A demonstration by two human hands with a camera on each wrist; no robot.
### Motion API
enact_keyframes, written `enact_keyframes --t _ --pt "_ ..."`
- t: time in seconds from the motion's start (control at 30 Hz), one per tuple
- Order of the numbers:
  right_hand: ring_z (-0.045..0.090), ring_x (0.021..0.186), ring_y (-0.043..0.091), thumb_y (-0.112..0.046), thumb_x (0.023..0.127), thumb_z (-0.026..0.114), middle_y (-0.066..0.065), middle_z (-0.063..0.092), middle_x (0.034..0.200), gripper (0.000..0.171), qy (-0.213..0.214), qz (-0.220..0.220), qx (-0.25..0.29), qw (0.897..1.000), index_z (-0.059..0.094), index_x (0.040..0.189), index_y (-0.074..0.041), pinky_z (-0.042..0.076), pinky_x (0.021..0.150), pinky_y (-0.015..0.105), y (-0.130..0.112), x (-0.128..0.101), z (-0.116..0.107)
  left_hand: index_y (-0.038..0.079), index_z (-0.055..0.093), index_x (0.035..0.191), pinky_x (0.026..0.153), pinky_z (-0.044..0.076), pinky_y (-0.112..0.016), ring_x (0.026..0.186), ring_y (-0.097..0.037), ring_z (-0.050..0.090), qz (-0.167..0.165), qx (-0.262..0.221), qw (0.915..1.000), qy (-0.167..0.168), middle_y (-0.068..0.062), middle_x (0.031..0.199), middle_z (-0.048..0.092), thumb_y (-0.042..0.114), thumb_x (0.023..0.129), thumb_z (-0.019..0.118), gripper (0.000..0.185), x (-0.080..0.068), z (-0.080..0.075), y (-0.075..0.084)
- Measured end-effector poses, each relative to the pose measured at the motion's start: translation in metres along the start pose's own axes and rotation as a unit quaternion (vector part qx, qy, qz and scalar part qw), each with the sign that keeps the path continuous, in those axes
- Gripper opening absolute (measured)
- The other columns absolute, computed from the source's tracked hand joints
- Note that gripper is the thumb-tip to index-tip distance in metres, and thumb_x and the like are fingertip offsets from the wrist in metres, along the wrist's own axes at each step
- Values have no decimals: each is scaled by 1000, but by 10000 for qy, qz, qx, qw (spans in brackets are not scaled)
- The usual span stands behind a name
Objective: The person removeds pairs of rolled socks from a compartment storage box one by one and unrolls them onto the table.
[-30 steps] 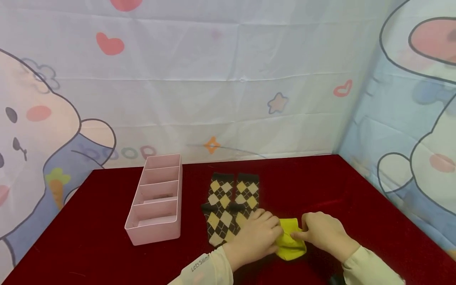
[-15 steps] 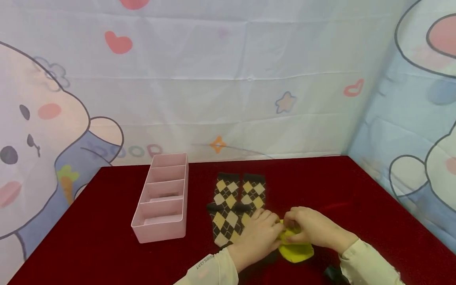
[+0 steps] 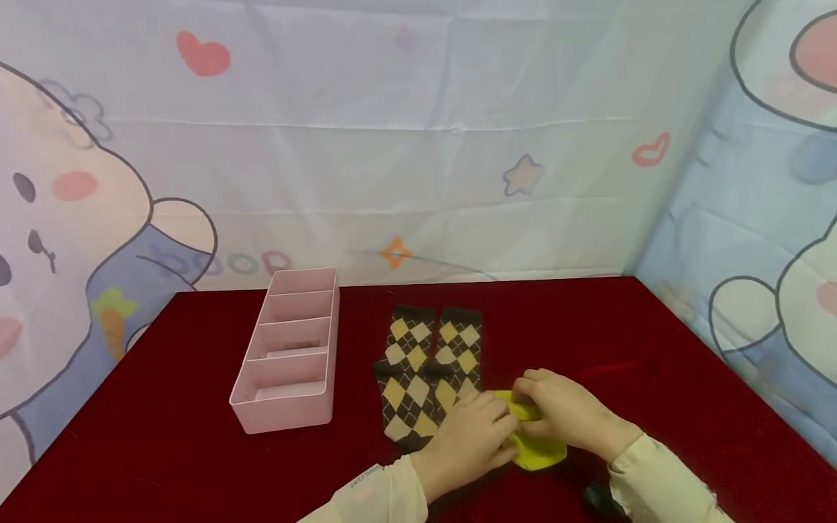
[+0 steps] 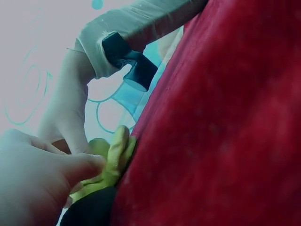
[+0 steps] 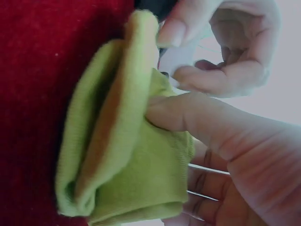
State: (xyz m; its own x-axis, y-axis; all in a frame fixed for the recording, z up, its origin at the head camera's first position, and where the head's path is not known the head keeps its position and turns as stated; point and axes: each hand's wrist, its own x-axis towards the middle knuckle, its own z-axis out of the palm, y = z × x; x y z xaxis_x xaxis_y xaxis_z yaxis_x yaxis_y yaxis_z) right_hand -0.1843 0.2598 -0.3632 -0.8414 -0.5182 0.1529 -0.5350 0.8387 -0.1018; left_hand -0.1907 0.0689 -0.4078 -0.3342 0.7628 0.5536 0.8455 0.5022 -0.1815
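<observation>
A folded yellow sock lies on the red tablecloth near the front edge. My left hand grips its left side with curled fingers. My right hand lies over its top and pinches the fold. In the right wrist view the yellow sock is doubled into thick layers, with my right thumb pressed into it and left fingertips on its upper edge. The left wrist view shows the yellow sock between both hands. Most of the sock is hidden under my hands in the head view.
A pair of black and yellow argyle socks lies flat just left of my hands. A pink divided tray with several compartments stands further left. Printed fabric walls close the back and right sides.
My right hand has moved left over the yellow sock toward my left hand, and the sock is now folded smaller and more covered. The head view has shifted slightly.
</observation>
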Motion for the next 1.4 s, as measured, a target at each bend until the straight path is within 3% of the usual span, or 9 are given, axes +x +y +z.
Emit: enact_keyframes --t 0.13,0.33,0.53,0.77,0.97,1.17,1.4 --pt "41 71 4 -22 72 81 -8 53 80 23 164 159 -116 9997 64 86 -14 39 61 20 -2 1 2 25 67 91 76 42 -15 85 -3 58 193 87 9994 -282 13 90 63 45 84 69 21 -3 1 1" --pt "47 77 9 -28 70 83 -5 59 85 27 663 285 -562 9958 67 86 -13 43 67 25 -1 2 6 27 71 85 73 43 -13 81 -2 57 205 102 9982 -549 14 87 63 45 83 69 18 -4 2 2" --pt "51 84 15 -26 69 85 -2 60 90 29 1273 421 -848 9873 68 88 -12 46 75 32 2 5 10 27 72 82 74 45 -13 81 -1 58 209 48 9975 -668 14 85 62 43 83 70 17 -3 2 3" --pt "48 83 17 -21 68 86 1 56 88 28 1801 480 -997 9774 69 88 -11 44 74 32 6 6 13 26 72 82 74 45 -14 81 -2 57 185 43 9973 -712 13 84 61 43 84 70 17 -2 2 4" --pt "42 73 11 -16 71 84 -4 52 76 25 1820 581 -874 9777 67 89 -10 39 66 26 6 6 11 25 71 82 71 43 -13 78 -2 55 155 -110 9970 -753 13 82 61 42 84 70 17 -2 2 3" --pt "47 70 7 -9 77 78 -6 58 73 18 1794 823 -432 9794 61 82 -13 44 63 22 7 7 11 25 71 80 69 41 -12 75 -1 54 140 -229 9970 -725 13 81 60 41 83 71 16 -2 2 3" --pt "49 71 8 -9 79 75 -6 59 74 14 1813 868 -463 9785 62 78 -14 46 64 23 10 6 14 25 70 79 68 40 -12 73 -1 53 134 -242 9968 -744 13 79 59 40 82 72 16 -2 2 3"
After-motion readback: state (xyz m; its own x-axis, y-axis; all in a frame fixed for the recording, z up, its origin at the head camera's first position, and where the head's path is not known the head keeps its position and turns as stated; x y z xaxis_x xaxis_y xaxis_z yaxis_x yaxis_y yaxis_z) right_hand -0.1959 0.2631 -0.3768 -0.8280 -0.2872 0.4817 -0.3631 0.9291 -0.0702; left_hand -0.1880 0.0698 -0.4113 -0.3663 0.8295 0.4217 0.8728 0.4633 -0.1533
